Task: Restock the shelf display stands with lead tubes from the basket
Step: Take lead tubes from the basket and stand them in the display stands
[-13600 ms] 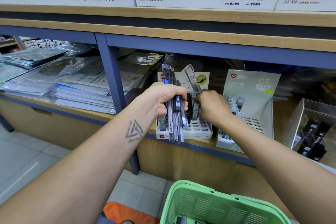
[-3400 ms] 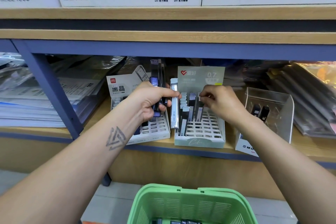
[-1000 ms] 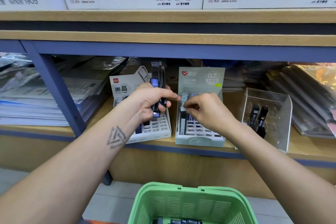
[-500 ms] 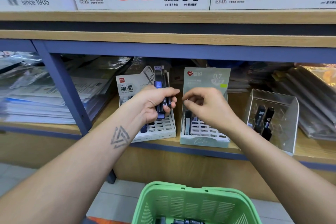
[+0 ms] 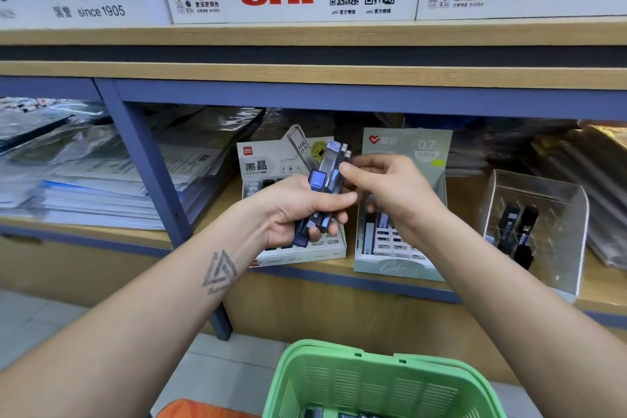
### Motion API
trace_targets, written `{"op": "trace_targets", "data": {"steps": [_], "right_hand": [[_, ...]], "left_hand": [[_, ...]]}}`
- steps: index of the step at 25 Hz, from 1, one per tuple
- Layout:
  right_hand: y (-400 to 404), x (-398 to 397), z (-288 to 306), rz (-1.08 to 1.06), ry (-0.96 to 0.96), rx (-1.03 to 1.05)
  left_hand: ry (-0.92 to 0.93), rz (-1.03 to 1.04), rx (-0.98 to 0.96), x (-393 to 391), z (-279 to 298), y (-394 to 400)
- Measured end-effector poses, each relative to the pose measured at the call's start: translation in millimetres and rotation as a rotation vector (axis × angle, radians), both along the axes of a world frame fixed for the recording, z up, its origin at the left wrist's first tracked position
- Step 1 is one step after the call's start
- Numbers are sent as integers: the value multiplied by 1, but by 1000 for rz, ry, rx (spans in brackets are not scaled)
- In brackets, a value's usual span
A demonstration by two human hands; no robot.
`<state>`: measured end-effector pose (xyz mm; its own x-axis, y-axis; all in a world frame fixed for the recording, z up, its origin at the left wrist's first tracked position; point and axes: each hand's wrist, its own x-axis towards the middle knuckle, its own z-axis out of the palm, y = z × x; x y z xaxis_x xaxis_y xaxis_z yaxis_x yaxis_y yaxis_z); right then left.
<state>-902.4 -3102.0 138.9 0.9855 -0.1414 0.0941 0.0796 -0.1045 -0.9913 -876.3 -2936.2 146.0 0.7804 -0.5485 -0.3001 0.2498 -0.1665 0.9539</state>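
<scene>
L hand (image 5: pixel 298 210) is clamped round a bunch of lead tubes (image 5: pixel 324 187), held upright in front of the shelf, between the white 0.5 stand (image 5: pixel 295 248) and the green 0.7 stand (image 5: pixel 397 261). R hand (image 5: pixel 390 190) pinches the top of one tube in that bunch w/ thumb and forefinger.

To do this step well, imo: draw that one tube straight up so the rest don't spill, check its size vs the stand card, then seat it upright in a free slot (0.7 stand has plenty open).

Counts: 2 hands, 2 card stands, 1 clear acrylic stand (image 5: pixel 532 231) w/ approx 2 dark tubes, 1 green basket (image 5: pixel 373 380). Tubes in the bunch: approx 4–5, overlap hides the rest.
</scene>
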Motion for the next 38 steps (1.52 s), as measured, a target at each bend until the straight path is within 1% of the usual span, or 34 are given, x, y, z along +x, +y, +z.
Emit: {"op": "trace_targets", "data": {"steps": [4, 9, 13, 16, 19, 24, 26, 28, 29, 30, 31, 32, 34, 35, 36, 38], "right_hand": [[1, 2, 3, 20, 49, 114], [-12, 0, 9, 130, 14, 274], [-30, -1, 13, 128, 18, 256], [-40, -6, 16, 109, 8, 285], [-54, -10, 17, 61, -4, 332], [-80, -19, 24, 130, -100, 381], [-86, -20, 24, 133, -146, 394], [-94, -19, 22, 93, -185, 382], [-99, -17, 22, 52, -200, 342], [-104, -15, 21, -1, -208, 255], [-109, -13, 19, -62, -203, 111], [-112, -11, 17, -118, -180, -83], [-113, -5, 7, -192, -117, -476], [-111, -3, 1, -205, -107, -608], [-108, -1, -4, -209, -119, -687], [-103, 2, -12, -226, -169, -750]], "left_hand": [[-50, -70, 33, -3, 1, 8], [-54, -76, -8, -6, 4, 6], [-43, -5, -55, -4, 6, 4], [-92, 28, -35, -2, 7, -2], [-132, 17, -18, -3, 9, -14], [-51, 0, -167, -3, 16, -32], [-72, -30, -124, -3, 15, -40], [-104, 13, -16, 0, 10, -48], [-111, 68, 34, 2, 8, -50], [-107, 133, 67, 5, 6, -52], [-96, 191, 75, 8, 4, -53], [-81, 234, 61, 11, 3, -52], [-60, 261, 5, 13, 3, -52], [-53, 253, -17, 13, 2, -53], [-44, 240, -34, 12, 2, -54], [-21, 211, -52, 11, 1, -56]]}}
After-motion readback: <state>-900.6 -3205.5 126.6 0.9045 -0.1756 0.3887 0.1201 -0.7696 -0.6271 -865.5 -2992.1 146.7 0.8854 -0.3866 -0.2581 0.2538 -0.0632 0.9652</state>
